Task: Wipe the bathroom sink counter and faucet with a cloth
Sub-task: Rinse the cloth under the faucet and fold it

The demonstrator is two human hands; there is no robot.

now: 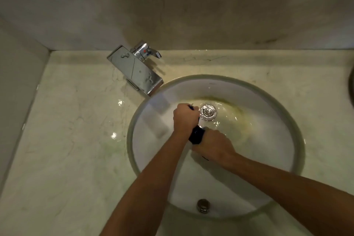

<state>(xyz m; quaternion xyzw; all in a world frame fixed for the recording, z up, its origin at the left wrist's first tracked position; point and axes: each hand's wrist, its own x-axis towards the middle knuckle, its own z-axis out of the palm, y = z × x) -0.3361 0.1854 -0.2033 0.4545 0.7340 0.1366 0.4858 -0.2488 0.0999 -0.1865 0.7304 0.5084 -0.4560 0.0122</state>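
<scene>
Left hand point(184, 119), right hand point(214, 144) grip dark cloth point(195, 135), seemingly twisted, mostly hidden.

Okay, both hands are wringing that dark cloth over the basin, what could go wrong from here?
1. The left hand and right hand twist the dark cloth near the round white basin's edge; drips could land on the wet marble counter.
2. The chrome faucet shows droplets; a poorly wrung cloth may smear them.
</scene>
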